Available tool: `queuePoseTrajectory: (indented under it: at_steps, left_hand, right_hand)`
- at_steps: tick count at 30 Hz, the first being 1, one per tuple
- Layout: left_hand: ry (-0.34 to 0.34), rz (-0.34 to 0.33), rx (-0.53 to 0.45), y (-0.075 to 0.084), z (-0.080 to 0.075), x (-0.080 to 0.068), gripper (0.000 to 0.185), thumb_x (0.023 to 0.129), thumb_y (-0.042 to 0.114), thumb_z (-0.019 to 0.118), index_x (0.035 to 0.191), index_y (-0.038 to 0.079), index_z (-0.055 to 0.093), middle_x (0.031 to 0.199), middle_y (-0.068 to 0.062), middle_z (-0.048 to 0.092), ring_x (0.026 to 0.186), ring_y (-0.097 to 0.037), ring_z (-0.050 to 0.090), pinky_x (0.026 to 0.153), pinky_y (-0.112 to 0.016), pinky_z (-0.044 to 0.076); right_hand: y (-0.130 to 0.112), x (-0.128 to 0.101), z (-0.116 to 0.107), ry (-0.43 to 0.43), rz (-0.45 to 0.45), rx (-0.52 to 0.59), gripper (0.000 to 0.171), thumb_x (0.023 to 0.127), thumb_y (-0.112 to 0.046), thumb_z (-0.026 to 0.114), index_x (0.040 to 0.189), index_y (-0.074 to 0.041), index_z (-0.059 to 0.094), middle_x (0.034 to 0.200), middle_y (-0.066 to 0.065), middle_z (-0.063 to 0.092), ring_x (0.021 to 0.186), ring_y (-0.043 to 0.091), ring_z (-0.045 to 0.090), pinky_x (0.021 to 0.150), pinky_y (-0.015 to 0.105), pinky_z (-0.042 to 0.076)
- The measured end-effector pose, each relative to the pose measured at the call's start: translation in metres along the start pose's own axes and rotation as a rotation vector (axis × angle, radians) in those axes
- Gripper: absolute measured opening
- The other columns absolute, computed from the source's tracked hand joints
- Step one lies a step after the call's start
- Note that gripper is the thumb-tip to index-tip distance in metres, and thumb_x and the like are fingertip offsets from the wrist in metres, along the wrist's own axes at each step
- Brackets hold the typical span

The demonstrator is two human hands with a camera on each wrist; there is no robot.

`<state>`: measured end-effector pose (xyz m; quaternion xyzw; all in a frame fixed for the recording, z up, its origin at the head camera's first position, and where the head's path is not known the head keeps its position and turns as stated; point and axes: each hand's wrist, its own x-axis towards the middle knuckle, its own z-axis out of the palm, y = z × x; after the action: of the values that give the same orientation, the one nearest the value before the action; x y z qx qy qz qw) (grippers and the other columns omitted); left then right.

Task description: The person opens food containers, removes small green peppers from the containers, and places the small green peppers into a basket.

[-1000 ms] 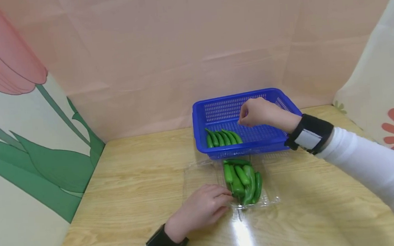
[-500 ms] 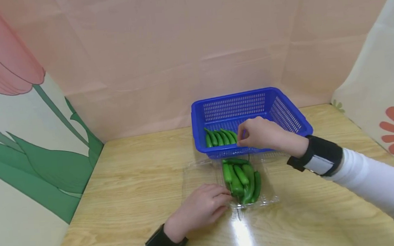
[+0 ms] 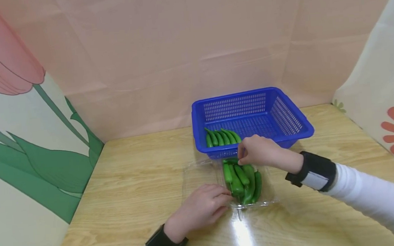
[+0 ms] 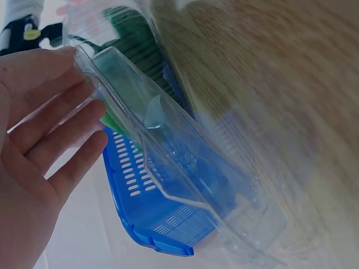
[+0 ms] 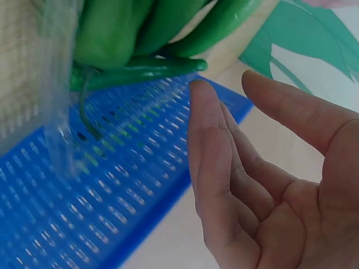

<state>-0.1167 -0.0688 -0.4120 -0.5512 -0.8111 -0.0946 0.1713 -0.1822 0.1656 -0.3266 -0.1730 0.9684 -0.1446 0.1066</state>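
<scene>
A person sits at a wooden table (image 3: 125, 173) with both hands near a clear plastic clamshell tray (image 3: 200, 172) of green chili peppers (image 3: 242, 179). The left hand (image 3: 203, 206) rests with straight, relaxed fingers against the tray's near left edge, steadying it; the left wrist view shows those fingers (image 4: 50, 129) flat on the clear plastic (image 4: 168, 168), not curled around it. The right hand (image 3: 257, 151) hovers over the far end of the pile, just past the left hand's fingertips. Its fingers are open and gripping nothing, as the right wrist view shows: the fingers (image 5: 219, 145) are loosely extended, with the nearest pepper (image 5: 146, 67) just beyond their tips and not yet touched.

Directly behind the right hand sits a blue perforated basket (image 3: 285, 111), its near wall touching or almost touching the tray. A row of peppers (image 3: 222, 137) already lies inside it, in the corner nearest the left hand.

Likely risks, judged from this layout: the tray is thin and light, so a pull on one pepper could drag or tip it if the left hand's flat pressure slips. The peppers are piled and overlapping, so lifting one may roll its neighbours over the low rim onto the table. A smooth, curved pepper may also slide out of a light pinch.
</scene>
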Motion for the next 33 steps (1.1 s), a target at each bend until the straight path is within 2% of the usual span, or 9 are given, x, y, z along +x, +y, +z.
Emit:
queuePoseTrajectory:
  at_steps: [5,12,18,25,27,33]
  left_hand:
    - [-0.005,-0.006,-0.009,0.000,0.000,-0.001,0.026,0.085,0.023,0.069,0.111,0.016,0.068,0.112,0.004,0.066,0.107,-0.008,0.060,0.101,-0.022,0.045]
    - [-0.003,-0.019,-0.017,0.001,0.000,-0.002,0.026,0.085,0.023,0.068,0.111,0.016,0.068,0.113,0.004,0.066,0.108,-0.009,0.060,0.101,-0.023,0.045]
    - [-0.010,-0.025,-0.021,0.001,0.001,-0.001,0.026,0.086,0.023,0.068,0.111,0.017,0.068,0.113,0.004,0.066,0.108,-0.009,0.060,0.102,-0.023,0.044]
    - [-0.005,-0.020,-0.020,0.001,0.002,-0.001,0.026,0.087,0.023,0.066,0.111,0.016,0.067,0.114,0.004,0.066,0.109,-0.009,0.060,0.103,-0.023,0.044]
    - [-0.001,-0.012,-0.011,0.000,0.002,-0.001,0.026,0.087,0.023,0.067,0.111,0.016,0.068,0.113,0.004,0.066,0.108,-0.009,0.060,0.102,-0.022,0.044]
    - [0.002,0.001,-0.001,0.000,0.002,-0.001,0.026,0.087,0.024,0.067,0.111,0.016,0.068,0.113,0.004,0.066,0.108,-0.009,0.060,0.101,-0.022,0.045]
  right_hand:
    - [0.001,-0.001,0.010,-0.022,0.009,0.010,0.015,0.079,-0.030,0.075,0.086,-0.018,0.070,0.080,-0.006,0.067,0.068,0.009,0.061,0.060,0.032,0.052]
    - [0.003,-0.001,0.024,0.005,-0.015,-0.014,0.017,0.076,-0.034,0.076,0.080,-0.019,0.071,0.076,-0.007,0.068,0.071,0.012,0.063,0.058,0.034,0.053]
    - [0.007,0.000,0.037,0.009,-0.022,-0.003,0.025,0.076,-0.038,0.076,0.078,-0.015,0.070,0.074,-0.004,0.065,0.064,0.011,0.058,0.053,0.028,0.049]
    - [0.010,0.001,0.048,0.015,-0.034,0.021,0.030,0.078,-0.036,0.075,0.068,-0.012,0.060,0.059,-0.005,0.043,0.052,0.009,0.041,0.046,0.021,0.035]
    - [0.010,0.001,0.051,0.025,-0.042,0.025,0.032,0.078,-0.037,0.075,0.066,-0.012,0.059,0.057,-0.005,0.041,0.050,0.009,0.040,0.044,0.021,0.034]
    - [0.012,0.002,0.058,0.057,-0.056,0.021,0.037,0.076,-0.043,0.075,0.071,-0.010,0.059,0.060,-0.002,0.050,0.051,0.010,0.045,0.044,0.021,0.039]
